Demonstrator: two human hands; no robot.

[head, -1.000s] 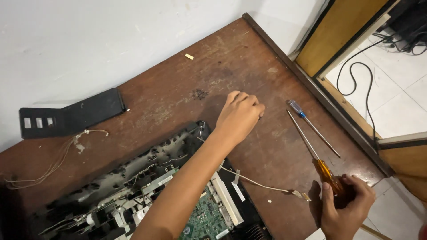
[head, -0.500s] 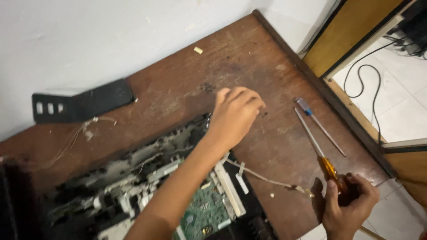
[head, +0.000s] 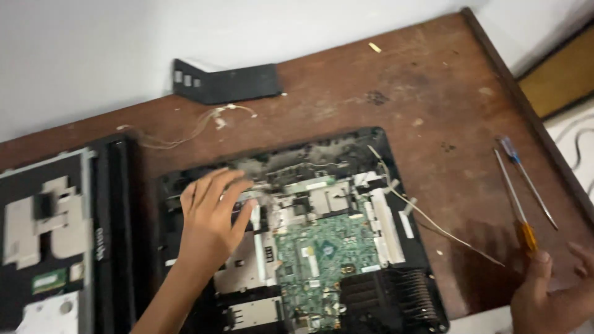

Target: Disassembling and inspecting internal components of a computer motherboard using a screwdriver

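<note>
Head view looks down on an opened laptop base that lies on the brown tabletop, its green circuit board bare. The left hand rests flat on the upper left part of the base with the fingers spread and grasps nothing. The right hand is at the lower right edge of the view, loosely curled just below the orange-handled screwdriver; whether it grips the handle I cannot tell, because the picture is blurred there. A second, blue-handled screwdriver lies just beside the first. I judge that the pressing hand may bend or crack small parts under the fingers, because the base has no cover. A thin loose wire runs from the base across the tabletop toward the right hand, so a sleeve or tool could catch it and tear it off. The screwdrivers lie near the tabletop edge and could roll down. A metal tip might also scratch the board.
</note>
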